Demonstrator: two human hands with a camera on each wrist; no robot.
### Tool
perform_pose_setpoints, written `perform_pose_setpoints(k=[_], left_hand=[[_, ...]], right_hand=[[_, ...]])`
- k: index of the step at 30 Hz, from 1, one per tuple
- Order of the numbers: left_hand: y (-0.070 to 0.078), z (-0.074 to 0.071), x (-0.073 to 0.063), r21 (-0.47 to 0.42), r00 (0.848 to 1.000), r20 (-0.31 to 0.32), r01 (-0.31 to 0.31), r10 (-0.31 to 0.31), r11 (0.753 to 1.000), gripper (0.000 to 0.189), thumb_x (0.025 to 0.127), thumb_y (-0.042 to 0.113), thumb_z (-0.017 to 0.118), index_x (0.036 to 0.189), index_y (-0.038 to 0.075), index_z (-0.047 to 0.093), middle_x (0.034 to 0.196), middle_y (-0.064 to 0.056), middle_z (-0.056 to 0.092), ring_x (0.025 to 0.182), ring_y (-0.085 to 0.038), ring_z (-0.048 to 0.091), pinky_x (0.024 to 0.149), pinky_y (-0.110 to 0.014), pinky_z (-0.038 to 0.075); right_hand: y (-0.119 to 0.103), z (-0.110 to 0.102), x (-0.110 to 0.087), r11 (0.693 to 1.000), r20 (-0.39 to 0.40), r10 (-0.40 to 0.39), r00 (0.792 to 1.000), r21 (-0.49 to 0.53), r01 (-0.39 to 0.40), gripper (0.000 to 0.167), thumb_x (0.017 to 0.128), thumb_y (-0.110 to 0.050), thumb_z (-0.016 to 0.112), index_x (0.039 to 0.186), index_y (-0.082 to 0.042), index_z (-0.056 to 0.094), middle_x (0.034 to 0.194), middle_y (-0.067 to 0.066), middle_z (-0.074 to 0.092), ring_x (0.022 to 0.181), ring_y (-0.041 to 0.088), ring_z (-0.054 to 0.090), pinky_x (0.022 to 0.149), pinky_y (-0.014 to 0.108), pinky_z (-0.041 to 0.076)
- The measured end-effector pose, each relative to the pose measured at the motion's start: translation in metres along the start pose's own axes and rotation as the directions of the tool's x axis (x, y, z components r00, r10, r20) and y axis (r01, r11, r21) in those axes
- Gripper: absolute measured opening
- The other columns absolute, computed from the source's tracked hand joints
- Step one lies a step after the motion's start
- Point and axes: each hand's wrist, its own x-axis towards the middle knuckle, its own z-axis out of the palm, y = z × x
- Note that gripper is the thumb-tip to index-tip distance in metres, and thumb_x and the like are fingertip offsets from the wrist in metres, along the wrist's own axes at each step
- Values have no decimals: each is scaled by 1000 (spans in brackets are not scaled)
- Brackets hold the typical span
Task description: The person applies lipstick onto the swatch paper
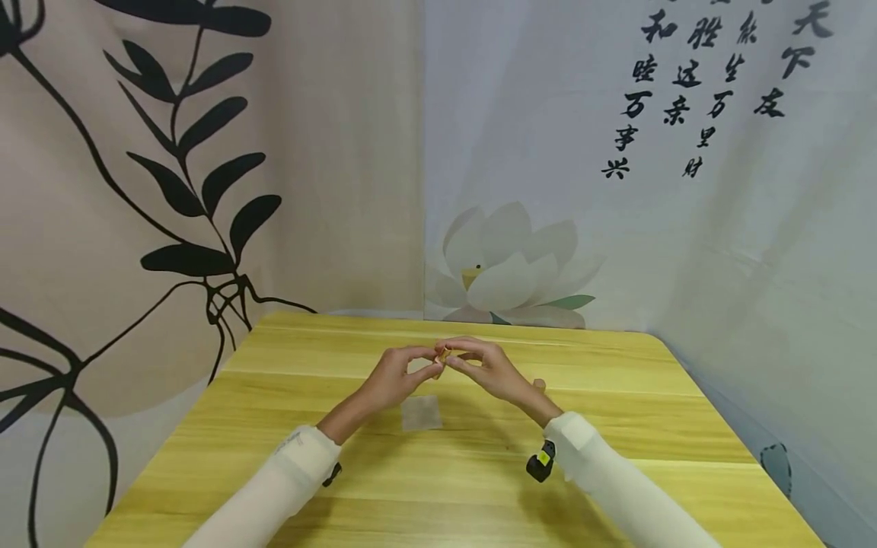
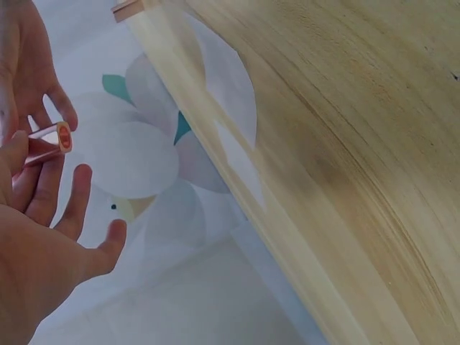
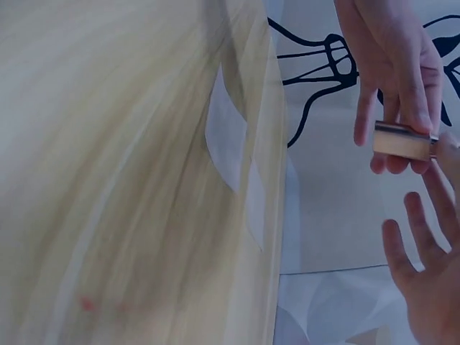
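A small rose-gold case point(image 1: 441, 358), shaped like a lipstick tube, is held up over the table between both hands. My left hand point(image 1: 393, 377) pinches it from one side between thumb and fingers, while my right hand point(image 1: 495, 371) pinches the other side. In the left wrist view the case point(image 2: 44, 147) shows a round red mark on its end. The right wrist view shows its shiny long side point(image 3: 402, 141) with a narrower, silvery part beside the fingertips. Fingers hide part of the case in every view.
A white square sheet point(image 1: 421, 413) lies on the wooden table point(image 1: 438, 487) below the hands. Another white piece point(image 1: 415, 364) shows behind the left hand. A small brown object point(image 1: 540, 384) is partly hidden behind the right wrist. Printed curtains hang behind the table's far edge.
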Motion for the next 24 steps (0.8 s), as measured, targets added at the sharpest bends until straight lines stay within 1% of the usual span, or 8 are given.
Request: perform_pose_setpoints(k=[5, 9, 11, 13, 15, 18, 21, 24], left_hand=[[-1, 0, 1, 11, 999, -20, 26, -26, 1000, 23, 99, 23, 73, 119, 11, 78, 120, -3, 76, 116, -24, 69, 101, -49, 54], [-3, 0, 2, 14, 998, -43, 53, -52, 999, 22, 96, 24, 76, 116, 13, 80, 114, 1, 77, 111, -19, 71, 96, -44, 57], [-2, 1, 2, 17, 996, -60, 62, -61, 998, 22, 95, 23, 78, 114, 14, 81, 111, 3, 78, 108, -17, 72, 93, -41, 59], [-1, 1, 2, 17, 995, -78, 71, -70, 997, 22, 93, 23, 80, 113, 13, 81, 111, 2, 78, 108, -18, 72, 92, -41, 59], [-1, 1, 2, 15, 993, -90, 82, -80, 997, 22, 92, 23, 81, 111, 13, 82, 111, 2, 78, 110, -20, 72, 93, -43, 58], [0, 1, 2, 11, 992, -97, 82, -81, 997, 21, 91, 23, 82, 110, 14, 82, 111, 1, 78, 113, -22, 70, 97, -47, 57], [0, 1, 2, 18, 994, -86, 66, -64, 998, 20, 92, 23, 81, 111, 14, 82, 112, 1, 78, 115, -23, 69, 100, -49, 54], [-2, 0, 2, 30, 997, -75, 34, -32, 999, 21, 93, 22, 80, 112, 13, 82, 112, 0, 78, 116, -23, 70, 101, -49, 54]], right_hand=[[-5, 6, 0, 996, -110, 75, 991, -28, -79, 32, 98, -3, 70, 130, 0, 70, 133, 16, 69, 122, 32, 65, 96, 52, 56], [-8, 11, 1, 986, -203, 147, 968, -46, -159, 28, 94, -10, 77, 121, -4, 76, 126, 12, 72, 117, 30, 68, 96, 48, 57], [-3, 13, 2, 980, -233, 175, 957, -52, -191, 26, 92, -15, 80, 117, -7, 77, 122, 8, 74, 115, 27, 69, 95, 47, 58], [-3, 15, 2, 977, -246, 187, 951, -58, -207, 24, 92, -16, 81, 114, -6, 77, 120, 8, 75, 113, 30, 69, 94, 48, 58], [-4, 16, 3, 975, -242, 196, 950, -58, -216, 25, 93, -18, 80, 115, -6, 77, 120, 9, 75, 113, 32, 70, 93, 49, 59], [-5, 15, 3, 978, -206, 197, 958, -26, -207, 30, 96, -17, 76, 124, -6, 74, 125, 9, 73, 116, 35, 68, 94, 50, 58], [-6, 15, 1, 984, -166, 179, 970, 38, -175, 32, 99, -12, 72, 130, -3, 71, 129, 10, 71, 120, 38, 65, 99, 51, 55], [-6, 16, 2, 985, -185, 171, 968, 64, -161, 28, 96, -7, 74, 123, -2, 75, 125, 12, 73, 116, 39, 67, 98, 51, 56]])
